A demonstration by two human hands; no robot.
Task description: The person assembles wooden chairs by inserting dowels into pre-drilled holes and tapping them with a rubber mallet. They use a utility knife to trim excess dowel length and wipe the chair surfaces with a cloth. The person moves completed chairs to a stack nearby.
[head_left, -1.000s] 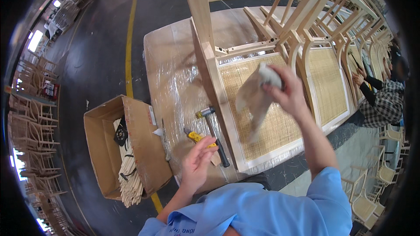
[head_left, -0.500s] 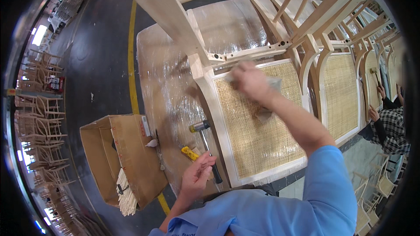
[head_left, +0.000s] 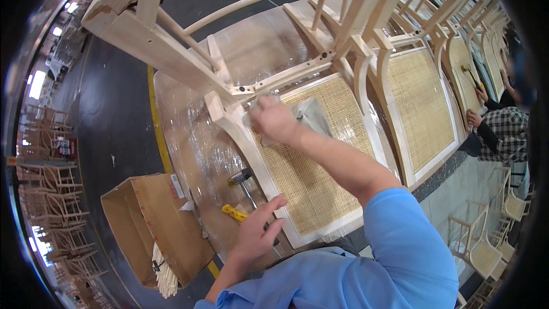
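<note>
In front of me lies a chair frame of pale wood with a woven cane panel bordered in white. My right hand is closed on a grey cloth, which spreads over the far left part of the cane. My left hand, fingers apart and holding nothing, hovers by the near left edge of the panel. Beneath and beside it lie a mallet with a metal-and-rubber head and a yellow-handled tool; the hand partly hides the mallet's handle.
A plastic-wrapped table carries the chairs. Left of it stands a cardboard box holding a bundle of pale sticks. Another cane-panelled chair is to the right. Farther right, a person in a checked shirt handles a mallet. Stacked chairs line the far left.
My view has shifted, moving the chair leftward in the picture. The right hand has gone toward the panel's far left corner with the cloth. My left hand has come nearer the panel, fingers spreading.
</note>
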